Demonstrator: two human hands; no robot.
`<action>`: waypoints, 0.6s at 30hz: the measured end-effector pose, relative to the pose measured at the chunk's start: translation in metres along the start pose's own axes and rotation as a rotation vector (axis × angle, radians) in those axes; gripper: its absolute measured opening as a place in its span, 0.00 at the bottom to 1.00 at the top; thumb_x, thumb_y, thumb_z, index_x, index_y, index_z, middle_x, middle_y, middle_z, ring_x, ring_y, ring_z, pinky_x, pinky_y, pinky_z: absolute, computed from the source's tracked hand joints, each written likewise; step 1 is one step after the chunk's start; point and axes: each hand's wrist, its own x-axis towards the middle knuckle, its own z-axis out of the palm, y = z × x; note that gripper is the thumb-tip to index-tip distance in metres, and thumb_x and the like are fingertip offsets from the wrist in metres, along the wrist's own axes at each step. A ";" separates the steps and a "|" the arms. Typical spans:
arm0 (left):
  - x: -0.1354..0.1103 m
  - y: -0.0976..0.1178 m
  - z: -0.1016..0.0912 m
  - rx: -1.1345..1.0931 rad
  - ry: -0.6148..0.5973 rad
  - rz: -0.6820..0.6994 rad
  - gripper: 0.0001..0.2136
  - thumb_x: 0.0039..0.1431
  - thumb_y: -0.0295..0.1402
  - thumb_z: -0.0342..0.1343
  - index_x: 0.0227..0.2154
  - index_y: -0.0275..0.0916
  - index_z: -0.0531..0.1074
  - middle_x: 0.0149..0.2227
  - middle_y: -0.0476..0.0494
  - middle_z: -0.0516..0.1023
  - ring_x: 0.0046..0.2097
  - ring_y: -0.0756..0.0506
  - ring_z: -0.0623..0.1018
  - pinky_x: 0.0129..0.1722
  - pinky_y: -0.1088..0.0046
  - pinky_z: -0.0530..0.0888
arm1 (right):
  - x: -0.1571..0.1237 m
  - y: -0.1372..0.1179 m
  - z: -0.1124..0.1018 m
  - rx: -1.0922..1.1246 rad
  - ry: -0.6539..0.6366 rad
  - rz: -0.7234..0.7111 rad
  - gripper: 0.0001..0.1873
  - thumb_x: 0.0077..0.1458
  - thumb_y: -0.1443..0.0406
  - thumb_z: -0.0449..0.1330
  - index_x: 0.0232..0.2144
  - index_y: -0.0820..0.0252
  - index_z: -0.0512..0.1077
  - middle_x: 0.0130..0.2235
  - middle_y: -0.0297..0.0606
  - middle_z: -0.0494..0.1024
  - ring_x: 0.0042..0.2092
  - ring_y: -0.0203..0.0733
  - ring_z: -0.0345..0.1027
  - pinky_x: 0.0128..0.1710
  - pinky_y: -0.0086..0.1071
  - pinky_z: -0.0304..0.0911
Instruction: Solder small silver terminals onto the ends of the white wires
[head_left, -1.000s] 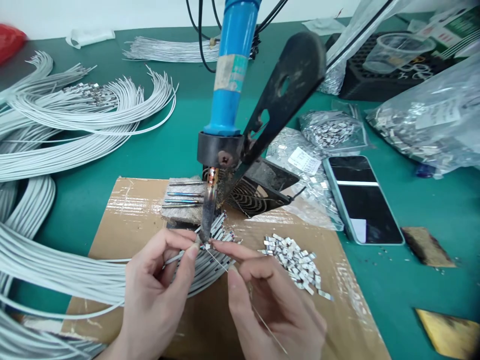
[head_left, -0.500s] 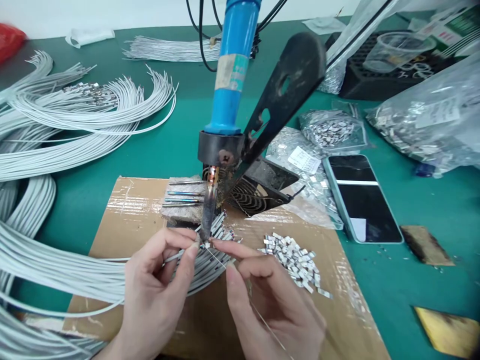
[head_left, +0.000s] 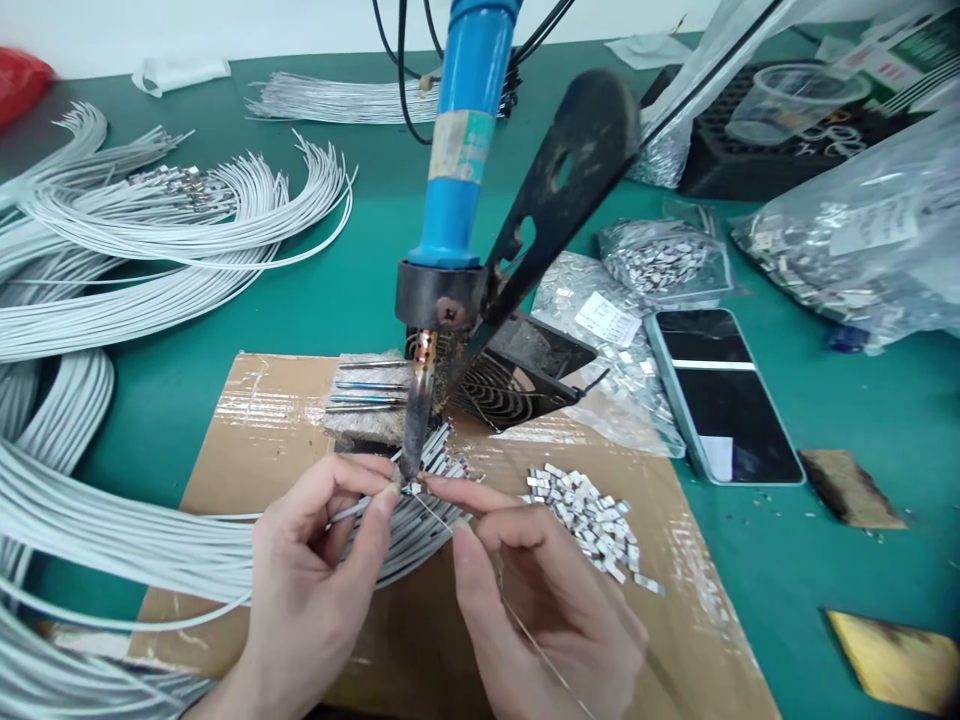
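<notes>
both hands pinch thin grey wire [head_left: 352, 513] under blue-handled iron [head_left: 459, 150].

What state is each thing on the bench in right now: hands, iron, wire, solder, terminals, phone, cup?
Left hand: pinching a thin white wire at the tip.
Right hand: pinching a thin solder strand.
Blue-handled soldering iron: clamped in its stand, tip down at the joint.
Small metal terminals: loose pile on cardboard.
Black smartphone: flat, screen dark.
Clear plastic cup: upright.

Bare left hand [head_left: 315, 590] and right hand [head_left: 547, 600] (no sleeves)
</notes>
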 end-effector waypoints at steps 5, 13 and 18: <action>0.001 -0.001 -0.001 0.004 -0.002 -0.015 0.07 0.62 0.28 0.62 0.28 0.42 0.78 0.35 0.48 0.81 0.32 0.50 0.79 0.28 0.81 0.73 | -0.001 0.005 -0.003 -0.015 -0.035 0.030 0.12 0.64 0.71 0.62 0.28 0.54 0.69 0.45 0.38 0.88 0.42 0.41 0.83 0.42 0.30 0.73; -0.001 -0.005 -0.002 0.001 -0.031 -0.033 0.07 0.63 0.29 0.62 0.28 0.41 0.78 0.35 0.48 0.81 0.32 0.51 0.79 0.28 0.81 0.72 | -0.004 0.005 -0.001 0.084 0.039 0.126 0.08 0.69 0.64 0.61 0.34 0.53 0.72 0.44 0.36 0.87 0.45 0.39 0.82 0.45 0.28 0.73; -0.010 -0.006 -0.009 0.014 -0.052 -0.021 0.08 0.63 0.28 0.61 0.27 0.42 0.77 0.36 0.47 0.83 0.36 0.49 0.82 0.33 0.82 0.76 | 0.009 -0.006 -0.030 0.161 0.043 -0.063 0.18 0.74 0.55 0.53 0.33 0.51 0.76 0.25 0.32 0.78 0.27 0.40 0.77 0.31 0.32 0.77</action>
